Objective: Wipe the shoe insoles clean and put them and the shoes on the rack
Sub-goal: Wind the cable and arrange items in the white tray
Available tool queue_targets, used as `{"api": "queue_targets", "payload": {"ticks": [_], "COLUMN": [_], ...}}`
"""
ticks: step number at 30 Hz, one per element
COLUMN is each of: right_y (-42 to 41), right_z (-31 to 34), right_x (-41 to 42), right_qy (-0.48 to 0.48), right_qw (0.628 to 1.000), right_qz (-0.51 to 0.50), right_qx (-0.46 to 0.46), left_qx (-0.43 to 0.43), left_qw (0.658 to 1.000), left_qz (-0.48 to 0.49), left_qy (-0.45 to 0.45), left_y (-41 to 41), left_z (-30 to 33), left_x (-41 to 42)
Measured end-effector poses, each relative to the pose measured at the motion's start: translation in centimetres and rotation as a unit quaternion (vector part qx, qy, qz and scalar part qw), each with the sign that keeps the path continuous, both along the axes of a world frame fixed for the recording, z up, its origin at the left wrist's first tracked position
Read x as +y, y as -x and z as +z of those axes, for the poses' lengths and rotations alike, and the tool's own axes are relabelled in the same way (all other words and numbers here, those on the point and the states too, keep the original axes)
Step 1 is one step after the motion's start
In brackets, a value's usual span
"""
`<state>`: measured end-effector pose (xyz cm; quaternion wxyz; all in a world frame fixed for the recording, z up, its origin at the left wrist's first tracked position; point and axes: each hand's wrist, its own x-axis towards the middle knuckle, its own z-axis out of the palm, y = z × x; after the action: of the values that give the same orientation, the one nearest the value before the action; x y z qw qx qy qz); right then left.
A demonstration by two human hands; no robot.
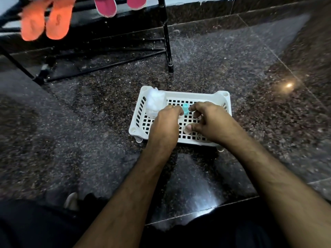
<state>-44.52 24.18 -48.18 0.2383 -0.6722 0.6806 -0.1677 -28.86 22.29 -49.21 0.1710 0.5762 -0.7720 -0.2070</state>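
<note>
Hands (186, 120) partly hide blurred teal bottle (185, 108).

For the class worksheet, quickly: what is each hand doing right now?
Left hand: closed on the small teal-capped bottle over the white basket.
Right hand: open, fingers curled, holding nothing.

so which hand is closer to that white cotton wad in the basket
Left. The left hand sits right beside the white cotton wad in the far-left corner of the basket, just to its right. The right hand is further right, beyond the small teal-capped bottle.
</note>
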Motion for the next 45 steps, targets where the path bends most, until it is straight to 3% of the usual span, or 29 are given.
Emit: {"api": "queue_targets", "payload": {"ticks": [14, 23, 29, 34, 37, 41, 45], "right_y": [1.9, 0.6, -2.0, -2.9, -1.8, -0.6, 0.3], "right_z": [1.1, 1.8, 1.0, 0.4, 0.0, -0.4, -1.3], "right_x": [4.0, 9.1, 10.4, 9.9, 9.3, 8.4, 6.9], "right_qy": [0.038, 0.017, -0.032, -0.056, -0.064, -0.045, -0.006], "right_qw": [0.996, 0.996, 0.997, 0.996, 0.989, 0.980, 0.970], "right_qz": [-0.076, -0.086, -0.058, -0.038, -0.087, -0.139, -0.156], "right_qx": [-0.030, 0.015, 0.034, 0.064, 0.097, 0.135, 0.184], "left_qx": [0.049, -0.070, -0.105, -0.074, -0.049, -0.082, -0.130], "left_qw": [0.996, 0.991, 0.989, 0.995, 0.998, 0.991, 0.983], "left_qz": [0.037, 0.034, 0.098, 0.065, 0.019, -0.084, -0.095], "left_qy": [0.059, 0.113, 0.040, 0.021, 0.022, 0.060, 0.084], "left_y": [-1.3, -5.4, -7.5, -7.1, -5.8, -2.6, 0.2], "left_z": [2.0, 2.5, 1.2, 0.3, -0.4, -2.0, -3.8], "left_x": [2.0, 6.4, 6.6, 6.2, 6.3, 6.9, 5.8]}}
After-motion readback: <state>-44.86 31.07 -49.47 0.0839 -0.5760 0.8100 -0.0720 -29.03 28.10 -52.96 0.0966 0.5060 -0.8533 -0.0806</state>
